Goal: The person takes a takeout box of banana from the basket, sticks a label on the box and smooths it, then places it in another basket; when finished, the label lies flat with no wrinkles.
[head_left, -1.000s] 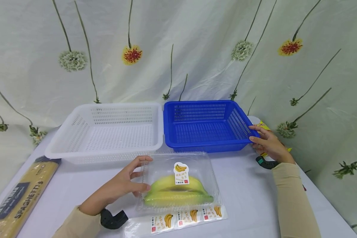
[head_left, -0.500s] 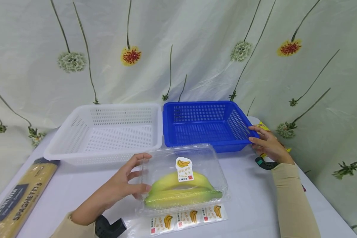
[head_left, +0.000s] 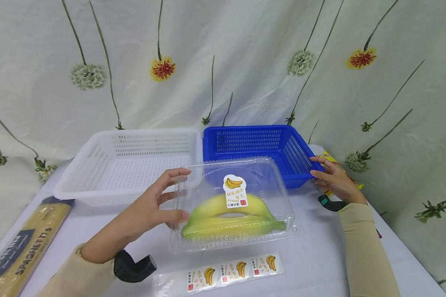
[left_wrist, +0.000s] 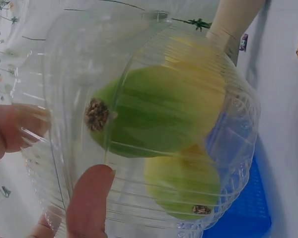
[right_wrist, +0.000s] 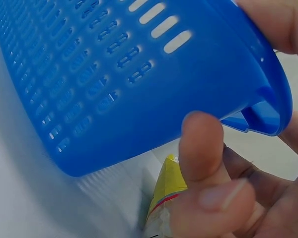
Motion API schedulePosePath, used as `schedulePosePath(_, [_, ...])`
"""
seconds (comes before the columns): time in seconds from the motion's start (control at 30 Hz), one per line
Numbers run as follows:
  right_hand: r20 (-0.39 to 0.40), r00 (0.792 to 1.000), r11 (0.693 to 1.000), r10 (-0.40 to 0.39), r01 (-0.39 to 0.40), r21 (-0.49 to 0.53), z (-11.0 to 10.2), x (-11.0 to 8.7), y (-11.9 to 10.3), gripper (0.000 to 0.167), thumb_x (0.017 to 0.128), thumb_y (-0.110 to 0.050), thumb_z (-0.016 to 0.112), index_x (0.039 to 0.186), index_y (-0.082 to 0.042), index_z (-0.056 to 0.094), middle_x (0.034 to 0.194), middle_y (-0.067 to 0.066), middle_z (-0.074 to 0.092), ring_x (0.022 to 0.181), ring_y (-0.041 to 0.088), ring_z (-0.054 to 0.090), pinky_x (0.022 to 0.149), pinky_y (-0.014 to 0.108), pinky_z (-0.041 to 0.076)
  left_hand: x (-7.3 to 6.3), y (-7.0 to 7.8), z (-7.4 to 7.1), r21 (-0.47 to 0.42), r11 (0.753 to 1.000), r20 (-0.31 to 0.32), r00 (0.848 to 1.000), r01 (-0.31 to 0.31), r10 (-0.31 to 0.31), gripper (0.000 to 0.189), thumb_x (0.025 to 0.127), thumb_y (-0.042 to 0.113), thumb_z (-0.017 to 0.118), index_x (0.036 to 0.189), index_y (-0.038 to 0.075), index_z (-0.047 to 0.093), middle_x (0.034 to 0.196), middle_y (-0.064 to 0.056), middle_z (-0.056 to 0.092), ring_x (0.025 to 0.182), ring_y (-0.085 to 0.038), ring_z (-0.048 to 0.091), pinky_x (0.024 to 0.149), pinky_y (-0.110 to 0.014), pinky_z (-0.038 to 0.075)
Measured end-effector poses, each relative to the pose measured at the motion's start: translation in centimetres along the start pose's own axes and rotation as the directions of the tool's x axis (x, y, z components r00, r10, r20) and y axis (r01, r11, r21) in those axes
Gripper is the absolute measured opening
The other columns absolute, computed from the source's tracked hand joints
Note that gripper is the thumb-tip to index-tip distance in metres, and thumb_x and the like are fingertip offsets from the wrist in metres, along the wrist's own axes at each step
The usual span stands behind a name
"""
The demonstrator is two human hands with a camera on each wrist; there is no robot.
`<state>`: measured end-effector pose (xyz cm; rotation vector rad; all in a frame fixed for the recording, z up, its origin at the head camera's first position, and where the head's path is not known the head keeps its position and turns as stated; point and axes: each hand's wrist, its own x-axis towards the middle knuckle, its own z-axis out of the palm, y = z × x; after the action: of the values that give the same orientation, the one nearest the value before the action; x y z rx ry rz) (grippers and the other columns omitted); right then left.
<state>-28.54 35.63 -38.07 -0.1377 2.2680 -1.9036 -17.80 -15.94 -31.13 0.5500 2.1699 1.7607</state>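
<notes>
My left hand [head_left: 145,214] holds a clear plastic clamshell box [head_left: 215,169] by its left end, thumb on the near side and fingers on the far side. Inside lie yellow-green bananas [head_left: 230,231], and a banana-print label [head_left: 236,192] sits on the lid. In the left wrist view the thumb [left_wrist: 92,198] presses the ribbed wall near the banana ends [left_wrist: 154,109]. The box is tilted up above the table, overlapping the front of a blue basket [head_left: 249,140]. At that basket's front right corner my right hand [head_left: 336,181] grips the rim, its fingertips close around the edge.
A white basket [head_left: 152,144] stands left of the blue one. On the table lie a strip of banana labels [head_left: 221,274] at the front and a spaghetti pack [head_left: 26,247] on the left. A yellow packet [head_left: 328,156] is partly hidden behind my right hand.
My left hand has lifted the banana box off the label strip and moved it forward, slightly right, its lid tilting toward me. My right hand has stayed at the blue basket.
</notes>
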Motion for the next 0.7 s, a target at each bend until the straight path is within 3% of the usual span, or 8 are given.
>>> schedulePosePath(0.4, [-0.004, 1.0, 1.0, -0.001, 0.002, 0.019, 0.1, 0.0, 0.2, 0.047, 0.111, -0.017, 0.064, 0.154, -0.02, 0.045, 0.114, -0.003, 0.056, 0.081, 0.013, 0.053, 0.066, 0.029, 0.039, 4.2, 3.3, -1.6, -0.016, 1.0, -0.059, 0.998, -0.005, 0.004, 0.094, 0.089, 0.006, 0.073, 0.168, 0.02, 0.024, 0.177, -0.019, 0.013, 0.158, -0.049, 0.027, 0.071, -0.037, 0.06])
schedulePosePath(0.57, [-0.003, 1.0, 0.999, -0.009, 0.009, 0.046, 0.0, 0.1, 0.3, 0.044, 0.111, -0.014, 0.063, 0.152, -0.022, 0.047, 0.113, -0.004, 0.056, 0.08, 0.013, 0.052, 0.064, 0.029, 0.039, 6.7, 3.9, -1.7, 0.011, 1.0, -0.117, 0.993, 0.024, -0.023, 0.093, 0.092, 0.009, 0.071, 0.17, 0.025, 0.024, 0.176, -0.016, 0.015, 0.134, -0.042, 0.054, 0.078, -0.038, 0.059])
schedulePosePath(0.63, [-0.004, 1.0, 0.999, -0.011, 0.011, 0.048, 0.1, 0.1, 0.4, 0.044, 0.111, -0.014, 0.063, 0.151, -0.023, 0.048, 0.111, -0.004, 0.056, 0.079, 0.012, 0.053, 0.064, 0.028, 0.039, 7.6, 4.0, -1.7, 0.016, 0.999, -0.136, 0.99, 0.035, -0.032, 0.092, 0.092, 0.01, 0.071, 0.17, 0.027, 0.024, 0.177, -0.014, 0.015, 0.125, -0.04, 0.059, 0.081, -0.039, 0.059])
schedulePosePath(0.7, [-0.004, 1.0, 0.999, -0.012, 0.013, 0.052, 0.1, 0.1, 0.4, 0.043, 0.111, -0.014, 0.063, 0.15, -0.024, 0.049, 0.111, -0.004, 0.057, 0.08, 0.013, 0.053, 0.064, 0.028, 0.039, 8.5, 3.9, -1.7, 0.011, 0.999, -0.151, 0.988, 0.04, -0.038, 0.092, 0.093, 0.01, 0.07, 0.171, 0.027, 0.024, 0.178, -0.014, 0.014, 0.13, -0.038, 0.057, 0.082, -0.038, 0.059])
